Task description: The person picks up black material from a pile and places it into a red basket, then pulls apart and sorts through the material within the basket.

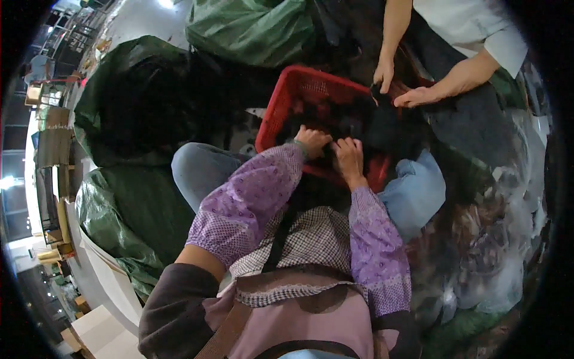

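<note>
A red plastic basket (270, 119) stands between my knees. Very dark, black pieces (332, 121) lie inside it, too dim for me to tell their kind. My left hand (313, 142) is over the near part of the basket, its fingers curled closed. Close beside it, my right hand (349, 157) also has bent, closed fingers. Both fingertips come together at something dark, which the shadow hides. Purple patterned sleeve covers are on both my forearms.
Across the basket, at the right, a co-worker's hands (412, 96) handle a dark piece. Green tarpaulin sacks (251, 30) lie behind and at the left, one holding a black heap (161, 102). Clear plastic bags (478, 257) are at the right; pale boards (107, 335) lie lower left.
</note>
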Demonstrator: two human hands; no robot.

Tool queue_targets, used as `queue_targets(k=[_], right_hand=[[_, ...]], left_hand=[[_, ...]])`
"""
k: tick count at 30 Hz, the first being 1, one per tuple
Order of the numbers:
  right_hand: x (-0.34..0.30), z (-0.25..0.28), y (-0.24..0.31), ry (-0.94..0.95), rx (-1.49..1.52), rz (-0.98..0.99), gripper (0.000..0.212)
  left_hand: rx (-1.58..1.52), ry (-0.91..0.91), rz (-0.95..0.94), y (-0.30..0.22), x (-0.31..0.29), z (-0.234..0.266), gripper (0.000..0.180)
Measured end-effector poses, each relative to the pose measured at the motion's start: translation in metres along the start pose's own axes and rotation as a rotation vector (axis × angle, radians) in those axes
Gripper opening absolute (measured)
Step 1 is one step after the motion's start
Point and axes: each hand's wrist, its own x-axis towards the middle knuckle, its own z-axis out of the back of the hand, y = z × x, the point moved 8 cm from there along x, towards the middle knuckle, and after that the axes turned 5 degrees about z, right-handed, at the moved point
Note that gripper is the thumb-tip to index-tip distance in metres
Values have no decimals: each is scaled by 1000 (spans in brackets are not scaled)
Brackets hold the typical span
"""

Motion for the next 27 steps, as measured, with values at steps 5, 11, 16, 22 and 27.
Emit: queue_targets(k=[5, 11, 16, 22, 27], right_hand=[[-4, -4, -3, 4, -25, -132, 14], [-1, 4, 0, -59, -27, -162, 7], [-3, 1, 18, -134, -11, -106, 6], [-15, -1, 14, -104, -16, -142, 6], [-10, 9, -6, -159, -63, -215, 8]], left_hand=[[-267, -92, 37, 10, -7, 9, 33], [-277, -221, 185, 19, -7, 11, 28], [-236, -422, 362, 43, -5, -9, 13], [-340, -508, 496, 101, 3, 20, 11], [-314, -210, 85, 32, 25, -19, 25]])
